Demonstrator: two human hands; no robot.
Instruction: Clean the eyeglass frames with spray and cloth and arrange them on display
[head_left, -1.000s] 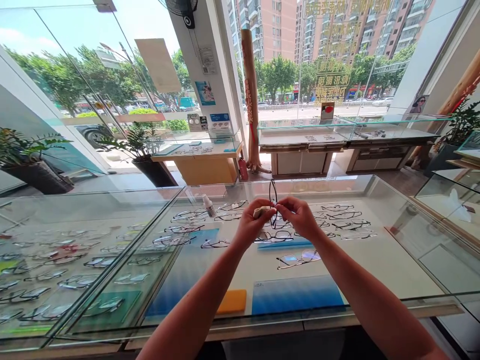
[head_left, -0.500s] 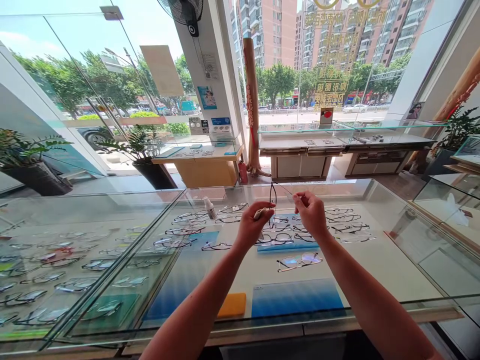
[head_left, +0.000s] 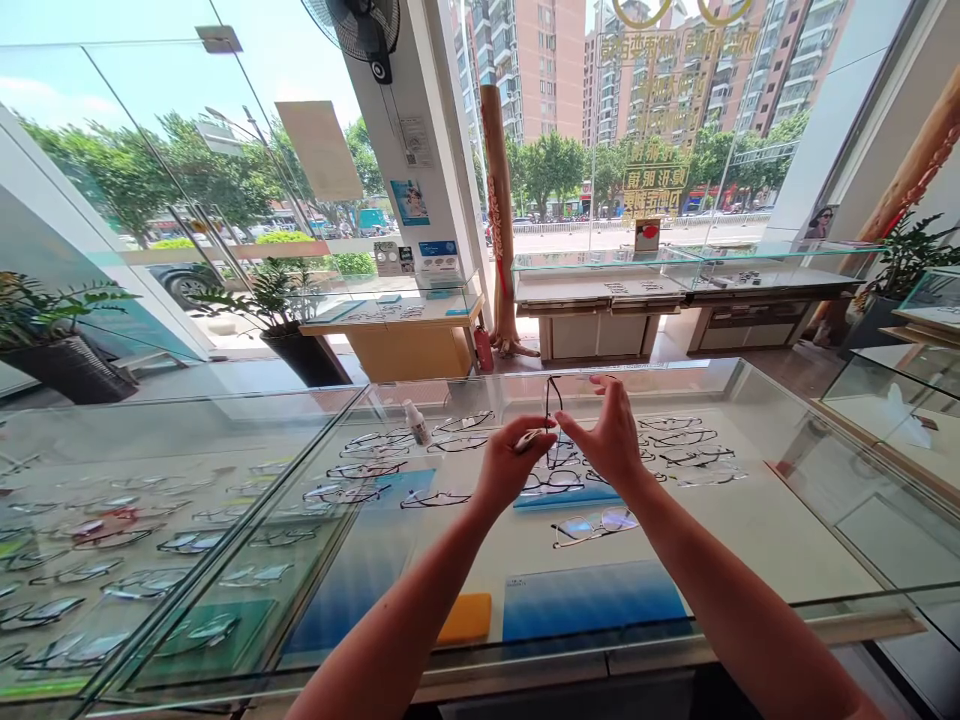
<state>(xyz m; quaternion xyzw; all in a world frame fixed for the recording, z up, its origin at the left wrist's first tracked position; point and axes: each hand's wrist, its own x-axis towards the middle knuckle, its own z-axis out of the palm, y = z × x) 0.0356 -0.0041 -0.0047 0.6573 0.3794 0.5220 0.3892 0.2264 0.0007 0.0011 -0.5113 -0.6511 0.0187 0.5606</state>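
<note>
My left hand (head_left: 510, 465) is closed on a pair of dark-rimmed eyeglasses (head_left: 555, 393), held up on edge above the glass counter. A small pale piece, perhaps a folded cloth (head_left: 529, 440), is also pinched in its fingers. My right hand (head_left: 613, 438) is open beside the glasses, thumb and fingers spread apart. Its thumb tip comes close to the rim; whether it touches, I cannot tell. Below the hands, several eyeglasses show in the display case, with a thin-rimmed pair (head_left: 595, 527) set nearer to me.
A small white bottle (head_left: 416, 424) stands left of my hands. An orange case (head_left: 465, 619) and a blue gradient sheet (head_left: 592, 603) lie near the front edge. The left display case (head_left: 82, 575) holds many more glasses. Across the floor are other counters and a wooden post (head_left: 496, 200).
My right hand has gone from a pinch at the glasses' thin arm to spread fingers, its thumb now nearer the rim. The glasses have dropped slightly in view and stay in my left hand.
</note>
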